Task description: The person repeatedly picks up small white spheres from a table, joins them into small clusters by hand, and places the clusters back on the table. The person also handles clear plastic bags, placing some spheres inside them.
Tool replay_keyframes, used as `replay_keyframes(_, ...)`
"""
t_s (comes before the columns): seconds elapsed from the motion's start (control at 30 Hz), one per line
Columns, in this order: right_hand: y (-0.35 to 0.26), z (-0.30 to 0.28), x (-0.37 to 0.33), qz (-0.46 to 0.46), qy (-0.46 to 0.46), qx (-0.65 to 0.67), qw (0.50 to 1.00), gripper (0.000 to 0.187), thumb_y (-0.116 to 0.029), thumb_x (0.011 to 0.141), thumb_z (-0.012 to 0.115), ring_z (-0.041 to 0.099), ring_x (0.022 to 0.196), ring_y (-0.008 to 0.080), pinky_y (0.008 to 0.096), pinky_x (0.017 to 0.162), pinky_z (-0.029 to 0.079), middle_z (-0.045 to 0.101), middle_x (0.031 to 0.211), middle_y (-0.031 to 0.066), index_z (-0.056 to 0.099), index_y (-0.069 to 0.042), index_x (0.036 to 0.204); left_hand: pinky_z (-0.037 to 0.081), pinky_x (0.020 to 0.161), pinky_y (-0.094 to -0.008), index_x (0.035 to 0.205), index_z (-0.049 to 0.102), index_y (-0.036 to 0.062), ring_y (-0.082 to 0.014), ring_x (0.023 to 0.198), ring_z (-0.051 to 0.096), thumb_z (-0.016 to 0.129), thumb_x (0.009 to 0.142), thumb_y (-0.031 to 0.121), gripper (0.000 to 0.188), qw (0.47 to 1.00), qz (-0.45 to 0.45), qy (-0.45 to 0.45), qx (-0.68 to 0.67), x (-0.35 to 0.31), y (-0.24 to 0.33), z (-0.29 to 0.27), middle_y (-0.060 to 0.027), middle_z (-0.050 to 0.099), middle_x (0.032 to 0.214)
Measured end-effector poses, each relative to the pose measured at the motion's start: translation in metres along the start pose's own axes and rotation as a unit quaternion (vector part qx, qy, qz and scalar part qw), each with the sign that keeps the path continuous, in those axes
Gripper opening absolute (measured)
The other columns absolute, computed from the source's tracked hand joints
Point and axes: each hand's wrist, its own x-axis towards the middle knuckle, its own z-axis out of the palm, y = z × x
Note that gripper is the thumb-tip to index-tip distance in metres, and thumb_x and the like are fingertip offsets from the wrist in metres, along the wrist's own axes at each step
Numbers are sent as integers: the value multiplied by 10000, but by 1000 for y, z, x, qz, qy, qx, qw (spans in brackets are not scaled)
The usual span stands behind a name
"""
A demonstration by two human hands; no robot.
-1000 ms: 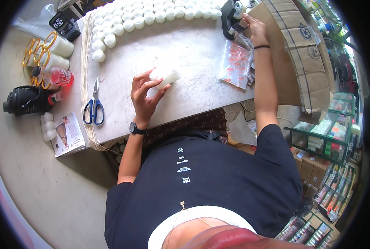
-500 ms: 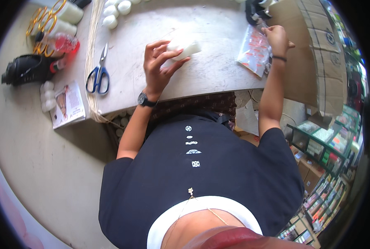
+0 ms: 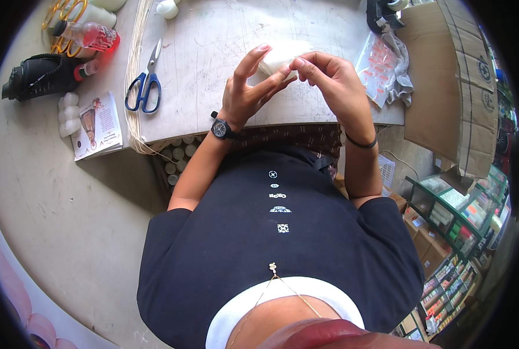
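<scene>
A pale white candle (image 3: 279, 65), washed out by glare, is held over the table in my left hand (image 3: 249, 87). The fingers of that hand curve around the candle's near side. My right hand (image 3: 332, 81) meets it there, thumb and index finger pinched together at the candle's near right edge. Whatever sits in that pinch is too small to make out. To the right of my right hand lies a clear sheet with orange labels (image 3: 378, 67), next to a crumpled grey cloth (image 3: 402, 70).
Blue-handled scissors (image 3: 145, 87) lie left of my hands, beside a bundle of pale cord (image 3: 130, 70). Further left are a pink bottle (image 3: 93, 36), a black flask (image 3: 38, 77), a leaflet (image 3: 99, 128) and white bubble-shaped pieces (image 3: 68, 113). An upright cardboard flap (image 3: 434, 75) borders the right side.
My right hand has moved left from the label sheet to the candle, its fingers pinched. My left hand still holds the candle. The whole view has shifted slightly.
</scene>
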Motion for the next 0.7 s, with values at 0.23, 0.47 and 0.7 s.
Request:
replay_keyframes(0.23, -1, -11, 5, 17, -57, 14, 998, 286, -231, 998, 665, 653, 863, 98, 251, 813, 515, 743, 925, 60, 730, 46, 1028, 643, 841, -342, 1081, 767, 199, -258, 1085, 706, 894, 732, 192, 371, 997, 57, -27, 50, 7, 4, -6, -88, 593, 1386)
replay_keyframes(0.47, -2, -17, 10, 52, -68, -33, 996, 288, -284, 994, 682, 544, 816, 57, 220, 750, 448, 688, 888, -6, 747, -8, 1039, 648, 801, -337, 1058, 741, 216, -252, 1115, 690, 851, 788, 208, 291, 998, 45, -23, 42, 8, 3, -1, -12, 656, 1287)
replay_keyframes(0.7, -5, -16, 6, 42, -55, -29, 997, 339, -297, 988, 693, 620, 825, 82, 240, 749, 496, 712, 869, 37, 746, 37, 1000, 647, 809, -334, 1040, 741, 207, -268, 1122, 680, 849, 780, 194, 281, 998, -6, -55, 17, 11, 8, -6, -24, 644, 1219)
